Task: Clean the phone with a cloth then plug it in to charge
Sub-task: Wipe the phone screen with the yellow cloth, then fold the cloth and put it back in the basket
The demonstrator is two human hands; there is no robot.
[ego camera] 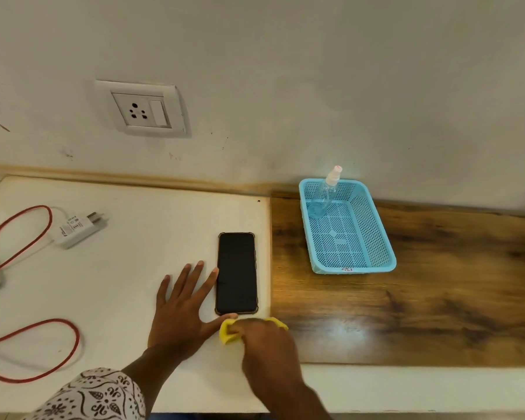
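A black phone in a dark case lies screen-up on the white board. My left hand lies flat on the board beside it, fingers spread, index fingertip and thumb touching the phone's left edge and near corner. Just below the phone's near end, my right hand grips a crumpled yellow cloth. A white charger adapter with a red cable lies at the board's left. A white wall socket sits above the board.
A blue plastic basket stands on the wooden counter to the right, with a clear spray bottle leaning in its far corner. The wall runs along the back edge. The cable loops across the left of the board.
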